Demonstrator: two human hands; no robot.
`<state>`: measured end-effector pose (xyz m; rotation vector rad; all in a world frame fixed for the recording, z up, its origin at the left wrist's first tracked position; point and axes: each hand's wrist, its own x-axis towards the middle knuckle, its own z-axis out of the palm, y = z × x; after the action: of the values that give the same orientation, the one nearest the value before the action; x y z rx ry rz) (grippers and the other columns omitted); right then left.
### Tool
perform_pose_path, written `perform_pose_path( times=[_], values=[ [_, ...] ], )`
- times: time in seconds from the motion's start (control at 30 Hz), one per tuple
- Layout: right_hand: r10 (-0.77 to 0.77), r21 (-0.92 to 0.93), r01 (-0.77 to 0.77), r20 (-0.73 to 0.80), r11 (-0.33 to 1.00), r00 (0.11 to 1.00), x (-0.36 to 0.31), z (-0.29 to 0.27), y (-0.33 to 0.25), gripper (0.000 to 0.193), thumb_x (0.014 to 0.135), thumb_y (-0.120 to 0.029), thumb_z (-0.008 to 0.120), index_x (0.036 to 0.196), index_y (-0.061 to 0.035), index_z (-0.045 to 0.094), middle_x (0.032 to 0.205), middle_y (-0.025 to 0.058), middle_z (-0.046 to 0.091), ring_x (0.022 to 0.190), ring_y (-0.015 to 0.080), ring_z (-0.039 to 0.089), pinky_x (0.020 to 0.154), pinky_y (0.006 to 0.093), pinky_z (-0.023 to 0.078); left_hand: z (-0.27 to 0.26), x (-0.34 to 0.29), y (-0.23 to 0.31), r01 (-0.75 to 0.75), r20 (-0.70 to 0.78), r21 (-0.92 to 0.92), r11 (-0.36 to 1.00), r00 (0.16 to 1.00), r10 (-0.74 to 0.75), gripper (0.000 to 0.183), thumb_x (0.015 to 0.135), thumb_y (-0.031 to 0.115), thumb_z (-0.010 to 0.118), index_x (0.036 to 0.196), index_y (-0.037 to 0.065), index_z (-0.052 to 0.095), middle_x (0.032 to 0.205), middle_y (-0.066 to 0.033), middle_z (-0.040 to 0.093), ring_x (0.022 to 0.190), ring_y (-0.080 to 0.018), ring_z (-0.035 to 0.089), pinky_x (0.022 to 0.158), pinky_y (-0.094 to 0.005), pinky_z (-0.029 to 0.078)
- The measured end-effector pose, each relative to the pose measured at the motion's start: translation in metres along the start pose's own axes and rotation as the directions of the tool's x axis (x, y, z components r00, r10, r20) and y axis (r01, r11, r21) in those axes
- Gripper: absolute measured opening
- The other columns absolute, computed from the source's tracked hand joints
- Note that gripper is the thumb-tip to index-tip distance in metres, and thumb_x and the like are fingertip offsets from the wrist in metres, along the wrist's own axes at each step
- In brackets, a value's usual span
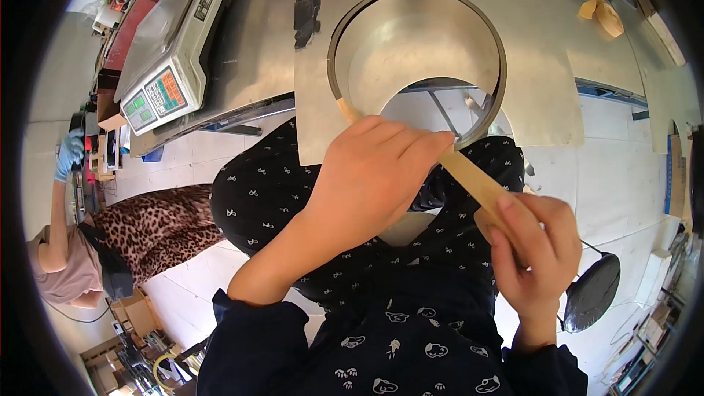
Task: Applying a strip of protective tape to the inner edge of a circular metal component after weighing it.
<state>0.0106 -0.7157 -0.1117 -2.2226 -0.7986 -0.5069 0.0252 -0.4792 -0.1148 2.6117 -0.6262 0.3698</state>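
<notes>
A large dark-rimmed metal ring (504,59) rests on a thin metal sheet, its near side reaching over the table edge. Tan tape (345,108) covers a short piece of its left rim. My left hand (381,169) is closed over the ring's near rim, hiding that part of it, with the thumb side by the tape. From there a stretched tape strip (475,177) runs down to the right. My right hand (539,249) is closed around the tape roll (488,226), which the fingers mostly cover.
A white weighing scale (165,95) stands on the metal table at the left. Crumpled tan paper (603,16) lies at the far right, and a black patch (306,15) marks the surface left of the ring. A co-worker's blue-gloved hand (70,152) shows at far left. A black round stool (592,293) stands right.
</notes>
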Motion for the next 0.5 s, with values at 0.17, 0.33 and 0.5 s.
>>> perform_pose_path(
  times=[0.17, 0.33, 0.5],
  values=[
    [0.005, -0.007, -0.005, -0.077, 1.0, 0.997, 0.027, 0.0, -0.003, 0.039, 0.071, 0.001, 0.077, 0.108, -0.0045, 0.072, 0.094, 0.0126, 0.068, 0.077, 0.0273, 0.065, 0.064, 0.0334, 0.051, 0.008, -0.003, -0.004, -0.034, -0.118, -0.025, 0.999, 0.993, 0.03, 0.027, 0.081, 0.004, 0.072, 0.108, 0.008, 0.07, 0.093, -0.0058, 0.072, 0.088, -0.0266, 0.068, 0.077, -0.0387, 0.051],
    [0.015, -0.006, -0.016, -0.101, 1.0, 0.995, 0.05, 0.005, -0.014, 0.032, 0.073, 0.001, 0.078, 0.105, -0.0026, 0.073, 0.093, 0.013, 0.068, 0.079, 0.0268, 0.066, 0.068, 0.0319, 0.051, 0.011, -0.003, -0.003, -0.024, -0.156, -0.045, 0.999, 0.988, 0.016, 0.025, 0.08, 0.004, 0.072, 0.105, 0.008, 0.069, 0.089, -0.0053, 0.071, 0.086, -0.0265, 0.067, 0.077, -0.0387, 0.05],
    [0.032, 0.0, -0.032, -0.075, 0.999, 0.997, 0.067, 0.013, -0.017, 0.028, 0.078, 0.001, 0.076, 0.105, -0.0011, 0.072, 0.096, 0.0129, 0.069, 0.085, 0.0257, 0.067, 0.075, 0.0312, 0.051, 0.013, -0.005, -0.004, -0.037, -0.204, -0.058, 0.998, 0.979, 0.024, 0.024, 0.079, 0.007, 0.074, 0.102, 0.008, 0.069, 0.087, -0.0049, 0.07, 0.084, -0.0269, 0.067, 0.077, -0.0387, 0.05]
  ],
)
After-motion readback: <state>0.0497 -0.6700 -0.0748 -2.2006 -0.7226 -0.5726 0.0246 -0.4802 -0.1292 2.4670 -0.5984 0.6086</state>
